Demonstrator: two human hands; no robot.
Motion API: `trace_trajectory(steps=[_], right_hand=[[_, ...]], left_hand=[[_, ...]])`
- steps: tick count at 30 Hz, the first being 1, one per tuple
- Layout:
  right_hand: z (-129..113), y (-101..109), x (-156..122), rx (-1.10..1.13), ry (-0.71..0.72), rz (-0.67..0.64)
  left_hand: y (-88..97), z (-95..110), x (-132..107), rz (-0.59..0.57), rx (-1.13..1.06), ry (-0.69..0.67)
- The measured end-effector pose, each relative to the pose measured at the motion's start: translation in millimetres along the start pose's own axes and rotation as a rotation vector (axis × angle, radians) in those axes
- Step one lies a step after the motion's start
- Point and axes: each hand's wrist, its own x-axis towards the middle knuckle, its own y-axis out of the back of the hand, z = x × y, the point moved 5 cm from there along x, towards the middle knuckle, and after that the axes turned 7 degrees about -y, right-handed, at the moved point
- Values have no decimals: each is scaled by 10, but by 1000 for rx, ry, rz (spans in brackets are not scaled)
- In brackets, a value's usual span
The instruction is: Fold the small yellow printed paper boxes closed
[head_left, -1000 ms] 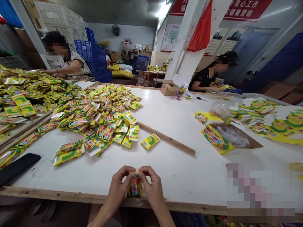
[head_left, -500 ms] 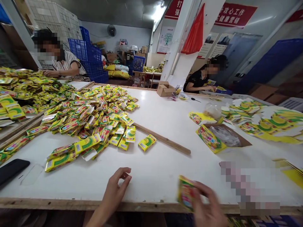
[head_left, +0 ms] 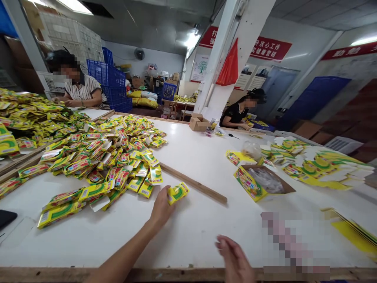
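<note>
My left hand (head_left: 161, 210) reaches out over the white table and grips a small yellow and green printed carton (head_left: 178, 192) by its left side. Just beyond that hand lies a large heap of similar small cartons (head_left: 118, 155), some with flaps raised. Near the front edge of the table, my right hand (head_left: 235, 257) is raised with its fingers loosely bent and slightly apart. Nothing shows in it.
A wooden strip (head_left: 194, 182) lies on the table behind the gripped carton. To the right stand an opened carton with clear plastic inside (head_left: 250, 188) and flat printed card sheets (head_left: 321, 165). Two people sit across the table. A dark phone (head_left: 6, 218) lies far left.
My left hand has moved forward and taken hold of the carton that lay alone. The carton that my right hand held is gone from view. The camera view has shifted.
</note>
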Motion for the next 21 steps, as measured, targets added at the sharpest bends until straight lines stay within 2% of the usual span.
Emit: trace_trajectory(steps=[3, 5, 7, 13, 21], right_hand=[[-134, -729, -80, 270, -95, -281], [-254, -1032, -126, 353, -110, -378], [-352, -1201, -166, 365, -89, -442], [-386, -1267, -281, 320, 17, -556], [-337, -1276, -335, 230, 40, -639]], left_hand=[[156, 189, -369, 69, -131, -30], [238, 311, -574, 70, -224, -38], [303, 385, -698, 43, -307, -14], [433, 317, -720, 20, -467, 208], [472, 318, -724, -1, -410, 284]])
